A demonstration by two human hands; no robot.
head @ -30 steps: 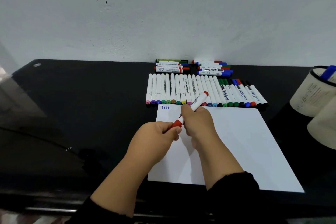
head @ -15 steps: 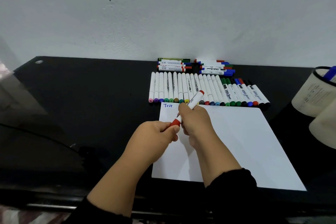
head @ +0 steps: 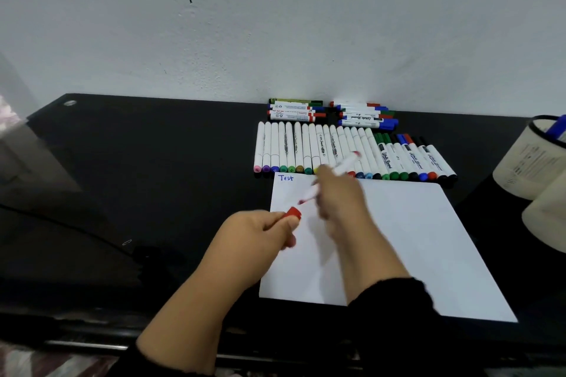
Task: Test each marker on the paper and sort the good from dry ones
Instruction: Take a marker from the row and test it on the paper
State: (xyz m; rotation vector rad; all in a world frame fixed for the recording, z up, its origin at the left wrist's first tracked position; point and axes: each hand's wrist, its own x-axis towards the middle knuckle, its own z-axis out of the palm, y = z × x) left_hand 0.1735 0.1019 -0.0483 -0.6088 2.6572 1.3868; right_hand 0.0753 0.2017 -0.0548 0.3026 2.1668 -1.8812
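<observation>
The right hand, blurred, grips a white-barrelled red marker with fingers curled round its middle; the bare red tip points down-left just above the paper. The left hand pinches the red cap between thumb and fingers, just apart from that tip. Both hands hover over the near-left part of the sheet, which lies flat on a glossy black desk and bears the blue word "Test" in its far-left corner. Just beyond the sheet's far edge lies a tight row of markers, caps toward the person. Behind that row, against the plain white wall, two small stacks of markers lie crosswise. At the right edge, pale cups stand on the desk, one holding something blue. A dark cable crosses the desk's left side.
</observation>
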